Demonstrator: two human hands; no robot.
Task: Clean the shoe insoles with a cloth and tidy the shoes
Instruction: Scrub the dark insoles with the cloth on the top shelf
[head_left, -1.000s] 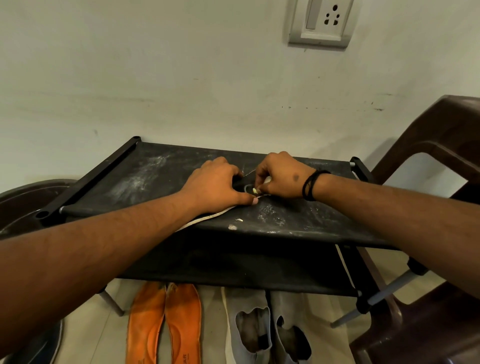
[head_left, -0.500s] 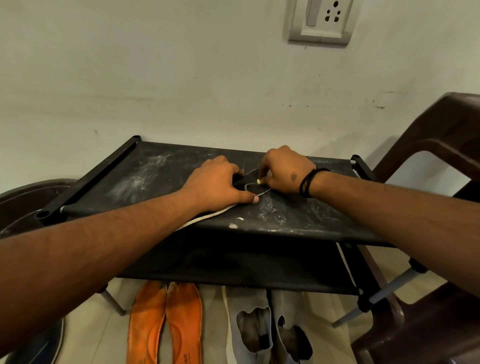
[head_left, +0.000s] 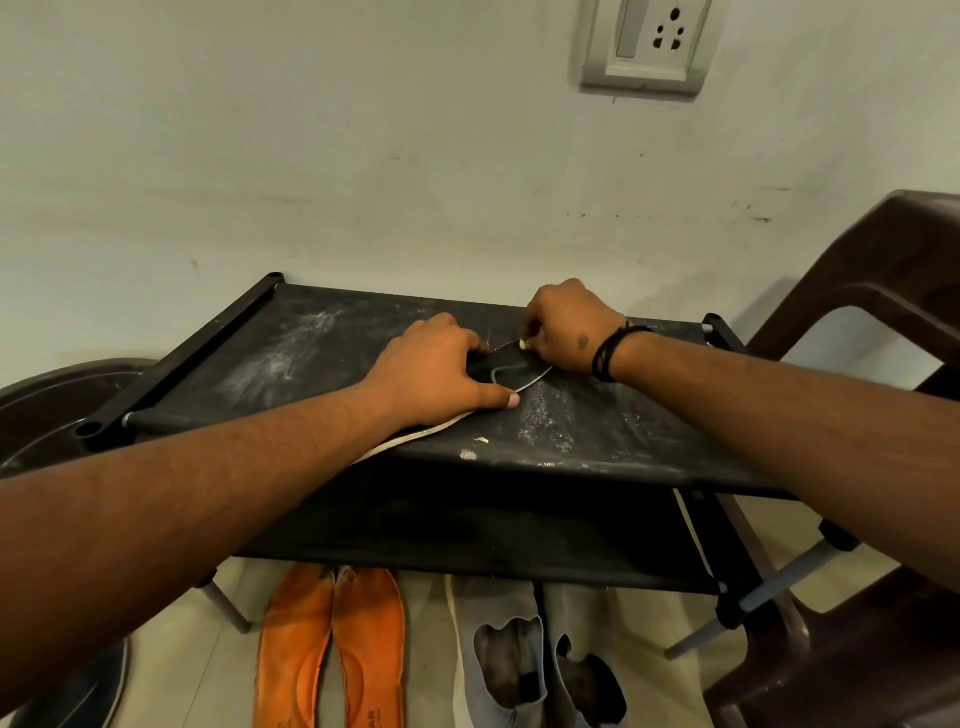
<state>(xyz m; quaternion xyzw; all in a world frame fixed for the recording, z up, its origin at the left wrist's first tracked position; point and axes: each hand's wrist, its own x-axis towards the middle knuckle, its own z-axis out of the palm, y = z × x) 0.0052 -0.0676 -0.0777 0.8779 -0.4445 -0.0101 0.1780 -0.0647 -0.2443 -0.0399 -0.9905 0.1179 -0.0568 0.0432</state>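
Note:
A dark insole with a pale rim lies on the dusty top shelf of a black shoe rack. My left hand presses down on its middle, thumb stretched along the near edge. My right hand pinches the insole's far tip, which is lifted slightly off the shelf. A small pale yellow bit shows between those fingers. The insole's heel end is hidden under my left forearm. On the floor below the rack lie a pair of orange insoles and a pair of worn grey insoles.
A brown plastic chair stands close on the right of the rack. A dark round tub sits to the left. The wall with a socket plate is right behind the rack.
My right hand has moved back toward the wall, drawing the insole's tip with it. My left hand has stayed pressed on the insole.

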